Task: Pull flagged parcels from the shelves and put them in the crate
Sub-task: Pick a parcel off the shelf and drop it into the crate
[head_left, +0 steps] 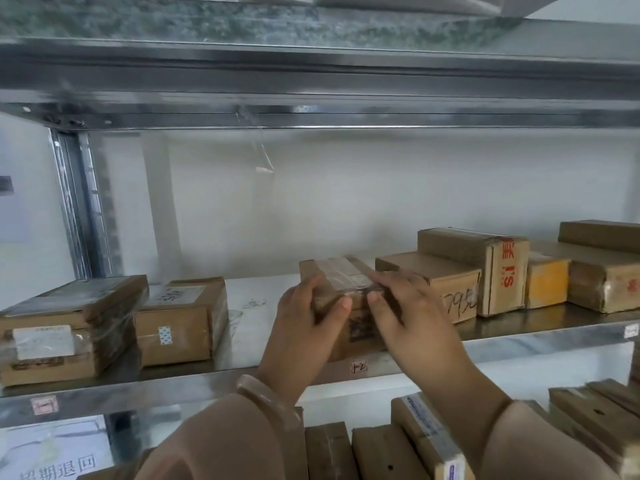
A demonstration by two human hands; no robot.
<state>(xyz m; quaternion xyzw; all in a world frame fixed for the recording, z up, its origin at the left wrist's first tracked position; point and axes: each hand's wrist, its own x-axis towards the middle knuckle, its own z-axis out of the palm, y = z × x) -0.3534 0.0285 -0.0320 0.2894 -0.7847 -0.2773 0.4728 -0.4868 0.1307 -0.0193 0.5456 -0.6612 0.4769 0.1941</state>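
Note:
A small taped cardboard parcel point(341, 271) stands at the front of the metal shelf point(519, 337), in the middle of the view. My left hand point(304, 323) grips its left side, thumb across the front face. My right hand point(405, 306) lies over its top right edge, fingers on the tape and thumb on the front. Both hands hide most of the parcel's front. No crate is in view.
Left on the same shelf sit a wrapped stack of boxes point(69, 327) and a box with a label point(180, 317). Right of the parcel stand several more cardboard boxes point(460, 282). More parcels point(426, 441) fill the shelf below. A steel shelf point(311, 81) runs overhead.

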